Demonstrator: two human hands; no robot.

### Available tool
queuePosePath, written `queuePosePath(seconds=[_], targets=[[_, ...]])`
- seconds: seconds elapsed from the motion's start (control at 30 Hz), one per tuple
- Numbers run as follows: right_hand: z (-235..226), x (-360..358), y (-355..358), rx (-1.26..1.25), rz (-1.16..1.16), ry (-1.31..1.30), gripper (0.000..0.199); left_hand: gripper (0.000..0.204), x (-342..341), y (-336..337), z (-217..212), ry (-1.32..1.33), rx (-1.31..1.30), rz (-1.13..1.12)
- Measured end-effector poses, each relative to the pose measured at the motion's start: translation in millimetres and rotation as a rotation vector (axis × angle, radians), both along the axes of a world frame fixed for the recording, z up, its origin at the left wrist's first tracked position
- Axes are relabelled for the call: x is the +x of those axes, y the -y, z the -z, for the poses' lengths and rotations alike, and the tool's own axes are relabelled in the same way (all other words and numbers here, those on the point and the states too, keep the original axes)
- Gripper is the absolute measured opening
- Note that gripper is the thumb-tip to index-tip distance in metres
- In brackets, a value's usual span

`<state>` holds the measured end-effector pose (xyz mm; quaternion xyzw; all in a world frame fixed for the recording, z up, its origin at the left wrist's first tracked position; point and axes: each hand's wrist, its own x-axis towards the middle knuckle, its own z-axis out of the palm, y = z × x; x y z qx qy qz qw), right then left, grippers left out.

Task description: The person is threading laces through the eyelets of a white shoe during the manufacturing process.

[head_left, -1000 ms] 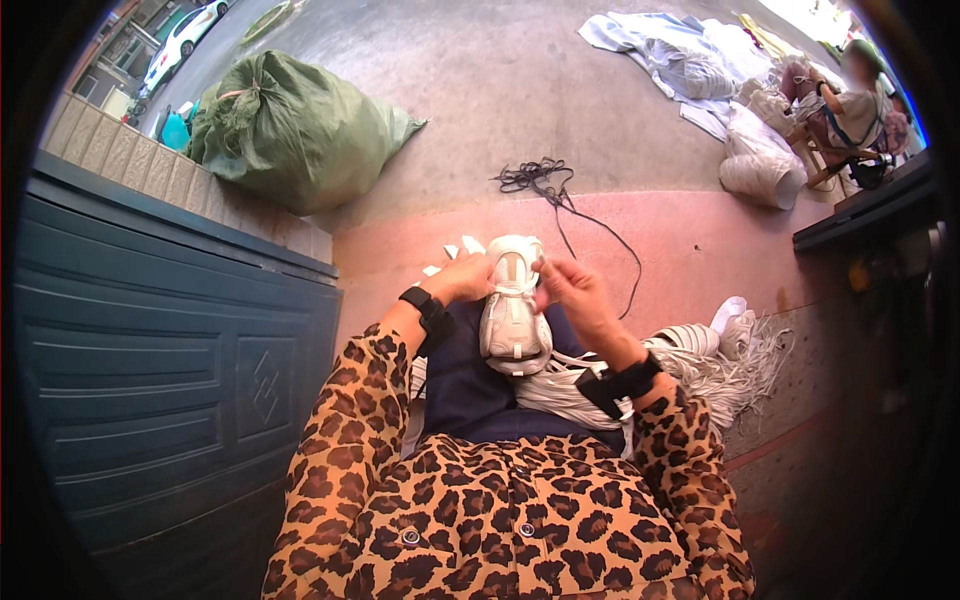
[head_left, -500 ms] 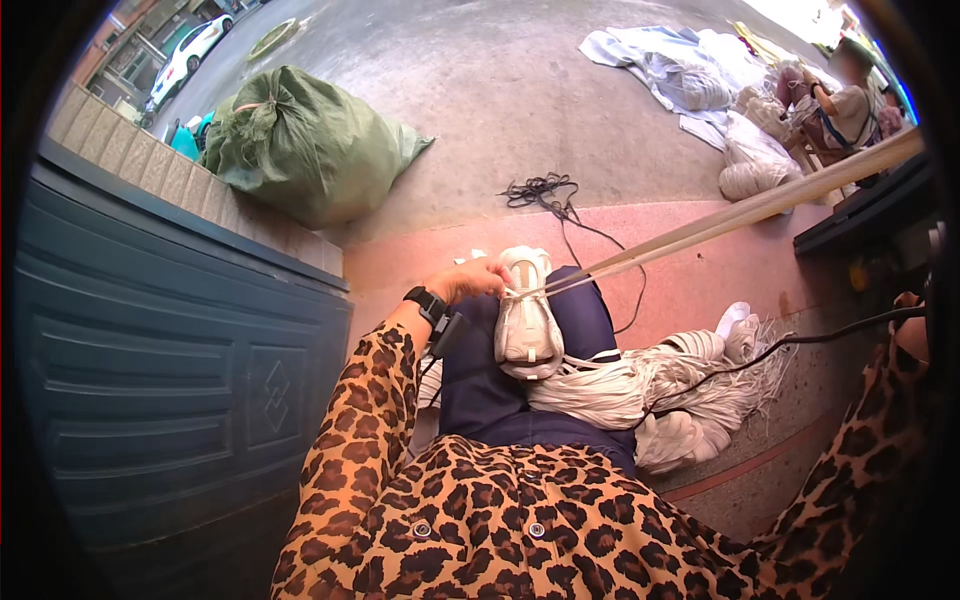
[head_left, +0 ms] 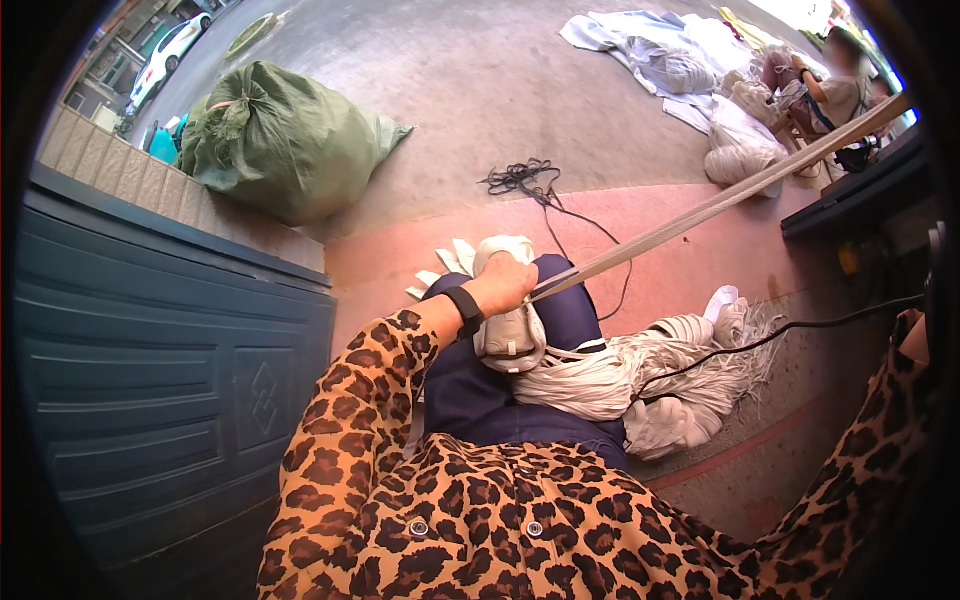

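Observation:
A cream sneaker (head_left: 508, 345) rests on my dark-trousered lap with its toe away from me. My left hand (head_left: 506, 283), wearing a black wristband, lies closed over the shoe's lacing, and its fingertips are partly hidden. From beneath those fingers, long cream shoelaces (head_left: 690, 230) run taut up to the right edge. Only a bit of my right wrist (head_left: 915, 340) and its leopard-print sleeve show at the far right; the hand itself is out of the picture. Beside my right thigh lies a thick bundle of loose cream laces (head_left: 580, 385).
More pale shoes (head_left: 668, 425) lie by the bundle, crossed by a black cable (head_left: 780, 332). Ahead is a tangled black cord (head_left: 530, 178). A green sack (head_left: 285, 145) stands ahead left, beyond a blue door panel (head_left: 150, 370). A person (head_left: 840, 85) sits at back right near white cloths.
My left hand has moved right and in over the shoe, covering its lacing. The spread lace strands have drawn together into a narrower band. The whole view has shifted slightly.

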<state>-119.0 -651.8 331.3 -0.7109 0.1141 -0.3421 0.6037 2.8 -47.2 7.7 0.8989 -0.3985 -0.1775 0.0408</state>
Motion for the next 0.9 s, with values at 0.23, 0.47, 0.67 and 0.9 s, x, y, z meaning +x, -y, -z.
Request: queuePosePath(seconds=[0.23, 0.47, 0.67, 0.9], targets=[[34, -19, 47, 0.054, 0.091, -0.075, 0.008, 0.021, 38, 22, 4, -0.376, 0.006, -0.114], [39, -18, 51, 0.072, 0.107, -0.099, 0.005, 0.028, 43, 9, 22, -0.319, -0.028, -0.126], [29, -23, 52, 0.058, 0.118, -0.098, 0.004, 0.027, 39, 13, 21, -0.361, -0.126, -0.196], [21, -29, 47, 0.039, 0.132, -0.080, 0.005, 0.028, 45, 1, 7, -0.417, -0.296, -0.357]])
